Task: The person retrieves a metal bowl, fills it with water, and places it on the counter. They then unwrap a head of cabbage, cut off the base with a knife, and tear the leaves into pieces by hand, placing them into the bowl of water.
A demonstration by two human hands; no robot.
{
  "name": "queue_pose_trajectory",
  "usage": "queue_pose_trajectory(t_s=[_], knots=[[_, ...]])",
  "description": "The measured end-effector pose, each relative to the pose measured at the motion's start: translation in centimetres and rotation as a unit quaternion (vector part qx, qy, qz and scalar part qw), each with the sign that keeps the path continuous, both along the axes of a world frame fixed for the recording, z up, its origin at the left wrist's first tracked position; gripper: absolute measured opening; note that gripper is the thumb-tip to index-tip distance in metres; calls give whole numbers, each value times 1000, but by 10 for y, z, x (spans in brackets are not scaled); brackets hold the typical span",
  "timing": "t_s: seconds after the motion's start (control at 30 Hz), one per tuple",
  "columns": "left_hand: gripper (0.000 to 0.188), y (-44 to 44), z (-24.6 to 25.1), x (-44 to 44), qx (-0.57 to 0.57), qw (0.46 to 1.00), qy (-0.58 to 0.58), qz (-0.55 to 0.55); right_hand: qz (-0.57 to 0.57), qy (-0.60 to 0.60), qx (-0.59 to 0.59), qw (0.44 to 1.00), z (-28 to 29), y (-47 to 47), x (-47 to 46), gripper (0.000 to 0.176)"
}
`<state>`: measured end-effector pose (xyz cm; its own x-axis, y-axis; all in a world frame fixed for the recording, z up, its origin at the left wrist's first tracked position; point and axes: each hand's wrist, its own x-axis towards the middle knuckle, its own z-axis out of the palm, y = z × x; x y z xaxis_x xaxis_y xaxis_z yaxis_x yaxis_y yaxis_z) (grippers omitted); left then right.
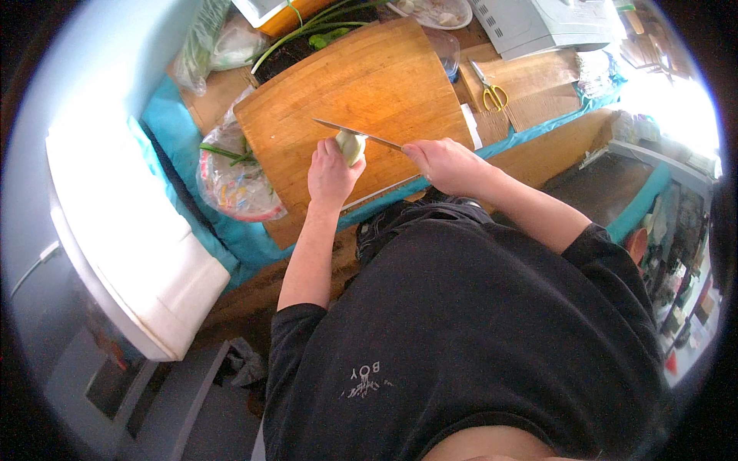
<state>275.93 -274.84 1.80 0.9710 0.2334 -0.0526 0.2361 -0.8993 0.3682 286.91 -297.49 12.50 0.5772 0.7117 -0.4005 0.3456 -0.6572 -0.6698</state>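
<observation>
My left hand (331, 176) grips a pale green-white vegetable (351, 148), its exact kind unclear, near the front edge of a wooden cutting board (363, 86). The fingers wrap its left side and the thumb lies on the near side. From the right, my right hand (447, 164) holds a kitchen knife (380, 140) by its handle, which the fingers mostly hide. The blade points left and crosses the far end of the vegetable, touching or very close to it; how deep any cut goes cannot be seen.
A plastic bag (236, 184) with green stalks lies left of the board. Scallions (282, 40) and a green pepper (326, 39) lie behind it. Yellow-handled scissors (494, 95), a clear plastic container (444, 49), a white plate (447, 16) and a grey appliance (536, 29) stand to the right.
</observation>
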Motion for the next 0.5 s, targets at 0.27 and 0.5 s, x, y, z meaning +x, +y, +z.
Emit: queue_pose_trajectory(t_s=[0.27, 0.5], knots=[[56, -4, 1, 3, -1, 999, 30, 31, -39, 24, -22, 999, -46, 37, -8, 42], [58, 6, 3, -3, -59, 996, 25, 55, -34, 25, 41, 998, -70, 59, 3, 44]])
